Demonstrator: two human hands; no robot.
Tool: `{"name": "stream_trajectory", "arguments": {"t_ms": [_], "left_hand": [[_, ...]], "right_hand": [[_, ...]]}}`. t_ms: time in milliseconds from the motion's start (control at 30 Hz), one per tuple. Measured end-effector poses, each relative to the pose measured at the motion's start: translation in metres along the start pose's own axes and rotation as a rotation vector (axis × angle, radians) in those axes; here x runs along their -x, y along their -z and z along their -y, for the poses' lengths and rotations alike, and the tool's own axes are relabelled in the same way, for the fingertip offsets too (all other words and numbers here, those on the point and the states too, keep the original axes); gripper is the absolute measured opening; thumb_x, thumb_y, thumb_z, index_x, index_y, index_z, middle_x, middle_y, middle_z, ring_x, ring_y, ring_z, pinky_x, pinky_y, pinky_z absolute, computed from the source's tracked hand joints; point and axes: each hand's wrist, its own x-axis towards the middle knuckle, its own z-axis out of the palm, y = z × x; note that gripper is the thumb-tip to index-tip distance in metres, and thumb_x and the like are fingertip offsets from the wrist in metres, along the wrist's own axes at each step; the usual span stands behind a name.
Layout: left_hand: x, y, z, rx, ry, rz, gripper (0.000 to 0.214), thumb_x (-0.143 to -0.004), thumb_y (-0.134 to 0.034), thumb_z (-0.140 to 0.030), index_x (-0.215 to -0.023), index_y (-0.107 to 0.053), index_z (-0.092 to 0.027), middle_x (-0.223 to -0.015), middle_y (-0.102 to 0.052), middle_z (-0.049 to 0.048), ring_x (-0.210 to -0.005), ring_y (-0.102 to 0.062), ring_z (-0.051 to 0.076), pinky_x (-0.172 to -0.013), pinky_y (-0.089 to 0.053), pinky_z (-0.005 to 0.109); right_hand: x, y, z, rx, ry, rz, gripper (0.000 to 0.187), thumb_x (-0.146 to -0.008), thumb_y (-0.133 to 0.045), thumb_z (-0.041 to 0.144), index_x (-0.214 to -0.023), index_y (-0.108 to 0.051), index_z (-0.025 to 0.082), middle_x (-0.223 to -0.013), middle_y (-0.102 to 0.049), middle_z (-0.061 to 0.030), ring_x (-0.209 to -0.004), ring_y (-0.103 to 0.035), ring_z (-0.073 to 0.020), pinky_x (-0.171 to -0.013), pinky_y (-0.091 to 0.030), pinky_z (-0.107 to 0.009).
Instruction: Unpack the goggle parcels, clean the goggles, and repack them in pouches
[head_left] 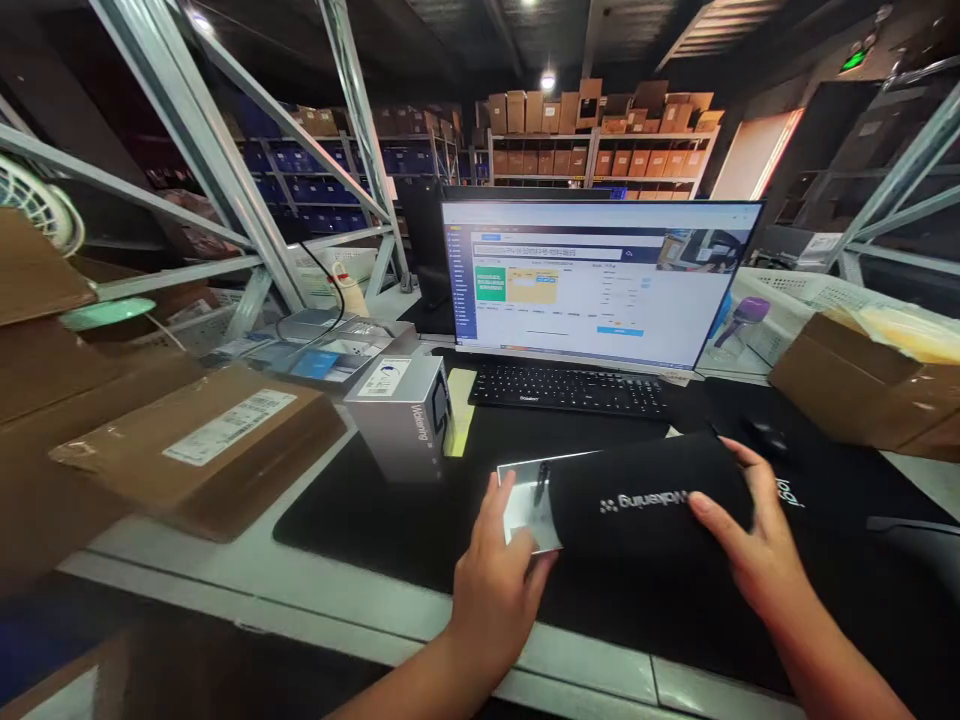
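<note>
Black box (637, 515), long axis sideways, silver end (527, 515) leftward, in left hand's (496, 575) and right hand's (761, 535) grip

From the black box (634, 485), bare mat (637, 605) is clear at six o'clock; a grey box (401, 430) blocks ten, the keyboard (570, 390) eleven, a mouse (765, 435) two.
</note>
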Motion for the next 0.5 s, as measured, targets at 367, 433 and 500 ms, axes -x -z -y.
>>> {"name": "stream_trajectory", "arguments": {"t_ms": [367,433,500], "left_hand": [[0.006,-0.006,0.017,0.065,0.15,-0.143,0.047,-0.086,-0.069,-0.013,-0.126,-0.045,-0.019,-0.15,-0.048,0.0209,-0.13,-0.059,0.03,-0.087,-0.064,0.037],[0.004,-0.004,0.019,-0.056,0.073,-0.088,0.056,-0.087,-0.067,-0.014,-0.137,-0.045,-0.02,-0.15,-0.051,0.0179,-0.129,-0.06,0.03,-0.087,-0.064,0.037],[0.002,-0.003,0.019,-0.163,0.001,-0.044,0.052,-0.088,-0.064,-0.015,-0.138,-0.05,-0.02,-0.147,-0.054,0.0165,-0.128,-0.06,0.031,-0.089,-0.063,0.039]], "right_hand": [[-0.025,-0.047,0.01,0.753,0.349,0.257,0.045,-0.094,-0.054,0.059,-0.107,-0.073,0.02,-0.12,-0.068,-0.0155,-0.12,-0.056,-0.0393,-0.096,-0.046,-0.061],[-0.026,-0.046,0.007,0.792,0.387,0.237,0.04,-0.088,-0.065,0.058,-0.088,-0.075,0.02,-0.122,-0.067,-0.0142,-0.118,-0.055,-0.0395,-0.092,-0.049,-0.057],[-0.026,-0.047,0.007,0.828,0.423,0.253,0.036,-0.084,-0.072,0.054,-0.074,-0.073,0.02,-0.122,-0.066,-0.0144,-0.115,-0.057,-0.0385,-0.088,-0.052,-0.053]]}}
